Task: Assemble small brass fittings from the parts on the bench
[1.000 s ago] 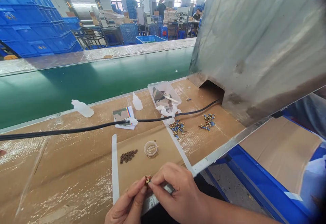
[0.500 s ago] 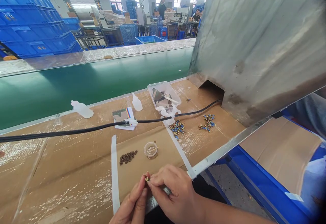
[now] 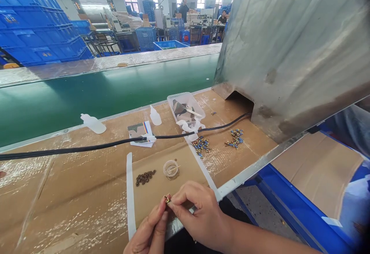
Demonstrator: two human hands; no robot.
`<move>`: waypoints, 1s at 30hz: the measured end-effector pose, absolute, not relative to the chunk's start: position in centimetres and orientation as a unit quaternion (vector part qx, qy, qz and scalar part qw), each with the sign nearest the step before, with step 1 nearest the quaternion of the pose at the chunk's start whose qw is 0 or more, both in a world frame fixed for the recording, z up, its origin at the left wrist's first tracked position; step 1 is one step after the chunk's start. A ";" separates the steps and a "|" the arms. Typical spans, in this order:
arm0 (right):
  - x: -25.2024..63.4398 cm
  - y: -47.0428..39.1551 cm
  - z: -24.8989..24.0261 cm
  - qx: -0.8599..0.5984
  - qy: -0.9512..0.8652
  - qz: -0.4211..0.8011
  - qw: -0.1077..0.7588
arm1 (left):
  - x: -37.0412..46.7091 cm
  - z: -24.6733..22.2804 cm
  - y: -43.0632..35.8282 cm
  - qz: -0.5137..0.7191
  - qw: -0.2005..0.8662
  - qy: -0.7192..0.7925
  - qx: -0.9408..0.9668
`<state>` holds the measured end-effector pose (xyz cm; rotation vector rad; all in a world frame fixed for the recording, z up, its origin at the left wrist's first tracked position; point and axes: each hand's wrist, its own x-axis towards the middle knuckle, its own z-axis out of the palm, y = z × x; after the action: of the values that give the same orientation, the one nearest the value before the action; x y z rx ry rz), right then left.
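Small part (image 3: 167, 199), 1, pinched by left hand (image 3: 149, 231), right hand (image 3: 199, 212), 2 bottles (image 3: 94, 124)

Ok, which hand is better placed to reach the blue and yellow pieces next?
Your right hand, probably: it's nearer both piles of blue and yellow pieces, while your left hand sits farther left. Both hands are at the small part, though.

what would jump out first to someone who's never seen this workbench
Probably the big metal panel leaning over the right side. Next, the green strip running behind the bench, then the left hand and right hand pinching a tiny part at the near edge.
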<state>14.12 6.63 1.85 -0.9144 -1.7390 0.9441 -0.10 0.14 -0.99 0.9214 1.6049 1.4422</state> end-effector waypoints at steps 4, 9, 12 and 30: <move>14.4 6.8 1.5 -0.357 -0.720 0.372 0.465 | -0.3 -0.9 0.3 0.554 0.398 0.620 0.389; 14.4 6.9 1.8 -0.371 -0.708 0.383 0.463 | -0.1 -0.6 0.4 0.556 0.441 0.626 0.324; 14.3 6.9 1.8 -0.375 -0.704 0.383 0.466 | 0.3 -0.3 0.6 0.579 0.464 0.609 0.282; 14.5 6.8 1.5 -0.382 -0.712 0.371 0.458 | -0.5 -1.1 0.5 0.568 0.428 0.590 0.383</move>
<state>14.54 6.83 1.51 -0.9399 -1.7536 0.9142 -0.46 0.49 -1.13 0.9556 1.4723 1.4184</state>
